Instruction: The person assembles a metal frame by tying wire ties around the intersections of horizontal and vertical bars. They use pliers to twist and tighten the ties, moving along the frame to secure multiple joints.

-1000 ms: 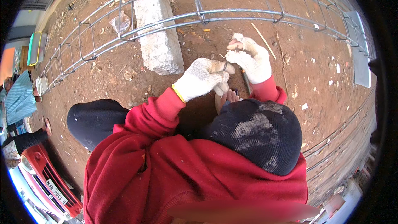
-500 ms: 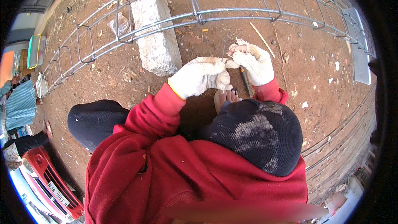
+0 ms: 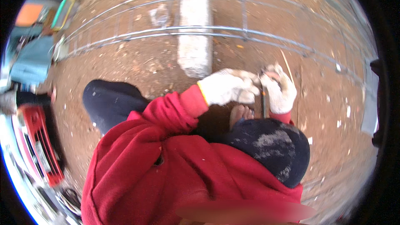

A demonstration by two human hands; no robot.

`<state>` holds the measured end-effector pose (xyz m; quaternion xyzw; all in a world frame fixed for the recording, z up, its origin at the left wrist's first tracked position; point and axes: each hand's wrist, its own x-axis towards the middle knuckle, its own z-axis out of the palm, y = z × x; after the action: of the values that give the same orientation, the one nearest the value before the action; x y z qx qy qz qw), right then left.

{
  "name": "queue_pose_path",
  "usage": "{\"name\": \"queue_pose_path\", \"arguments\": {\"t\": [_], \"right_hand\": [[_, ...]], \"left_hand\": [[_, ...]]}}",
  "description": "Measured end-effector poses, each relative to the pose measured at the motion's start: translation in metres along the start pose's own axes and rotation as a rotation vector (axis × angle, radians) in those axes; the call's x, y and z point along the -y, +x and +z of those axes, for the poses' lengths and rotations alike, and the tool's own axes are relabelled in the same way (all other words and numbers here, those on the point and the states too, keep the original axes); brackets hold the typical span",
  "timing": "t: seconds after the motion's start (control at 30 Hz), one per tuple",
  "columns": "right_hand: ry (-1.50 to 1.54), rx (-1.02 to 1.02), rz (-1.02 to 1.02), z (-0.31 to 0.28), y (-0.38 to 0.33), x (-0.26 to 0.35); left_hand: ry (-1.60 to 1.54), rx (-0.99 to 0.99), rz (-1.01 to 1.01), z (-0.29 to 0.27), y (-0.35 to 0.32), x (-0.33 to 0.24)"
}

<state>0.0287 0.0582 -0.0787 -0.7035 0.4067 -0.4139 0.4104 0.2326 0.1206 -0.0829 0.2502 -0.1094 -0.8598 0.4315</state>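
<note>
My left hand, in a white knitted glove with a yellow cuff edge, is closed, its fingertips pinched toward my right hand. A thin wire sticks up from these fingers in the earlier picture; now it is too blurred to follow. My right hand, gloved in white with bare fingertips showing, is curled closed just beside the left fingertips. What it pinches cannot be made out. Below and between the hands, a dark long-handled tool with an orange mark lies on the ground by my bare foot.
A long steel rebar cage stretches across the ground ahead, over a pale concrete block. A clear plastic bag lies near the block. A thin pale stick is beyond my right hand. A red vehicle front stands at left.
The whole view has turned, so the block, cage and hands appear farther right, with motion blur. Both hands stay close together at the fingertips. The thin wire no longer shows clearly.
</note>
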Motion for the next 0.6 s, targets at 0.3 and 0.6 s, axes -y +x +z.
{"name": "queue_pose_path", "arguments": {"t": [0.3, 0.6], "right_hand": [[0.693, 0.604, 0.707, 0.053, -0.006, 0.008], [0.010, 0.831, -0.070, 0.029, 0.105, 0.136]], "left_hand": [[0.296, -0.442, 0.115, 0.021, -0.103, -0.018], [-0.008, -0.850, 0.394, -0.018, -0.158, -0.085]]}}
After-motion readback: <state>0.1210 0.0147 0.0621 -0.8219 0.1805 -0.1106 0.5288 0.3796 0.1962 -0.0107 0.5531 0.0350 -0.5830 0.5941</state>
